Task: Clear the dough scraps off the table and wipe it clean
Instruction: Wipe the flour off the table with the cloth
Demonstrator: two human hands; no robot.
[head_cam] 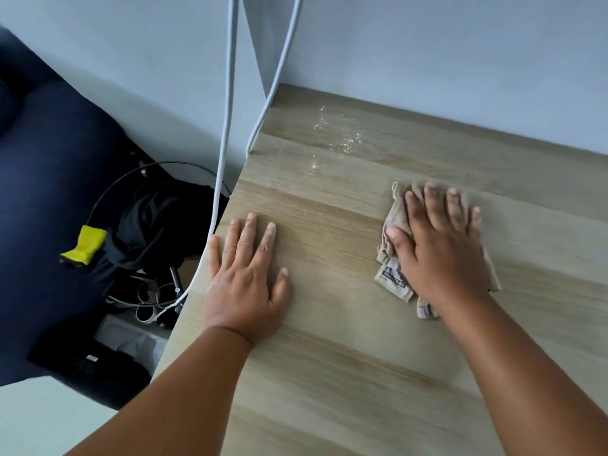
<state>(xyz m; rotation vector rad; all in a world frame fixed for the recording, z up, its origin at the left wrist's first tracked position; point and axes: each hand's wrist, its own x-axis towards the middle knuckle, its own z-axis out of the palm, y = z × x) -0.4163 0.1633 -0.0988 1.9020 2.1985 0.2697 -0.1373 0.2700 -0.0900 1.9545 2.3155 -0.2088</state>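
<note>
Both hands flat: right hand [441, 248] presses cloth [393, 255], white crumbs [342, 136] beyond.

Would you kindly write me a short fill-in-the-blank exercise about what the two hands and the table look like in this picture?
1. The right hand presses a crumpled beige ____ flat onto the light wooden table.
2. The left hand lies flat on the bare wood near the table's ____ edge.
3. The white specks lie on the table near the ____, beyond both hands.
4. Two ____ cables hang past the table's left edge.

Missing words: cloth; left; wall; white
</note>
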